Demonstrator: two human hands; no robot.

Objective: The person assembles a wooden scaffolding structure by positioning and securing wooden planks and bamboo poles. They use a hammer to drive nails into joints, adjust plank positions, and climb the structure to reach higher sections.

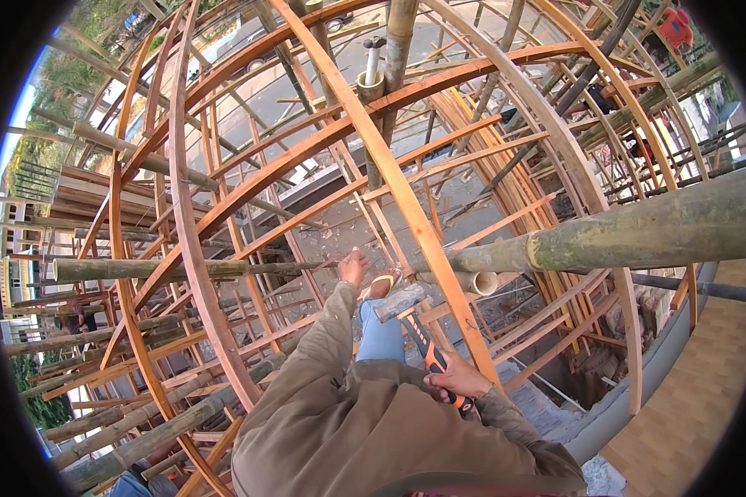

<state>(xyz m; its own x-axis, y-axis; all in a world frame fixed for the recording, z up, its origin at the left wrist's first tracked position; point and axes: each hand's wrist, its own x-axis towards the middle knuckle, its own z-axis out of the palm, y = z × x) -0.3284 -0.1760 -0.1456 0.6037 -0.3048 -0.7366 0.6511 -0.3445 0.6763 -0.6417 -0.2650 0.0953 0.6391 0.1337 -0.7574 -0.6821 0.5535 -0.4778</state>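
Note:
My right hand (462,379) is wrapped round the orange-and-black handle of a hammer (423,335). Its blocky, worn grey head points up and to the left, in front of my leg. My left hand (354,267) is held out ahead with the fingers curled together; whether a small thing is pinched in them is too small to make out. Just right of it, my sandalled foot (383,284) shows above the hammer head. A long orange-brown timber strip (406,211) slants down past the hammer toward my right forearm.
Curved timber ribs (192,199) and crossing battens form a lattice around me. A thick bamboo pole (638,225) runs across at right. Another hammer (374,55) stands in an upright bamboo's hollow end. Stacked planks (506,190) lie below. A tiled surface (688,389) is at lower right.

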